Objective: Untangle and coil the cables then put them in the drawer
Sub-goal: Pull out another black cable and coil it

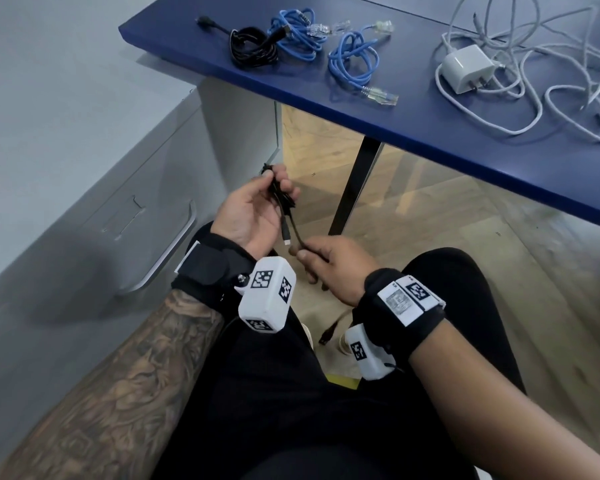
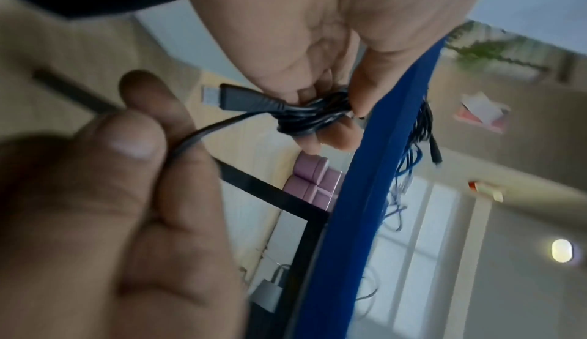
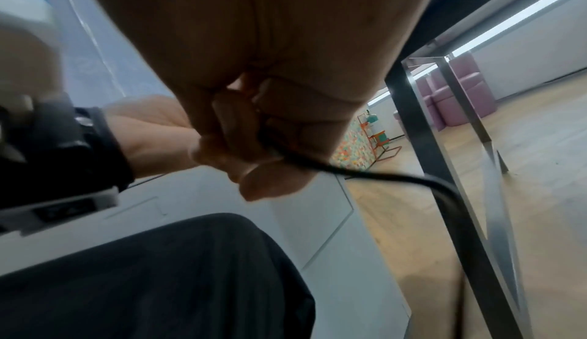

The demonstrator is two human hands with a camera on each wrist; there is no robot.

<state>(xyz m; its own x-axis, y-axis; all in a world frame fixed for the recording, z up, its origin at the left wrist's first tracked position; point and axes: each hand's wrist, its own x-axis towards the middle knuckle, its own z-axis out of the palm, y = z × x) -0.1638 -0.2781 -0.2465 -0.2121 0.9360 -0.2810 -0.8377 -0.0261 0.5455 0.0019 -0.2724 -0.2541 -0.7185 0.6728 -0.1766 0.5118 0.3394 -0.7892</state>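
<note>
Below the table edge, my left hand [image 1: 278,188] grips a small bundle of black cable [image 1: 280,197], coiled round its fingers [image 2: 355,98]. A plug end [image 1: 286,237] hangs from the bundle [image 2: 311,118]. My right hand [image 1: 303,251] pinches the loose strand [image 2: 190,141] just below the bundle, thumb against forefinger. In the right wrist view the strand [image 3: 381,176] runs out of my right hand [image 3: 254,148] and curves down. Its other end [image 1: 327,333] dangles by my right wrist.
On the blue table [image 1: 430,133] lie a coiled black cable [image 1: 253,46], two blue network cables [image 1: 295,32] [image 1: 354,60], and a white charger [image 1: 468,69] with tangled white cables [image 1: 551,88]. A grey drawer cabinet [image 1: 118,188] with a handle [image 1: 174,251] stands at my left.
</note>
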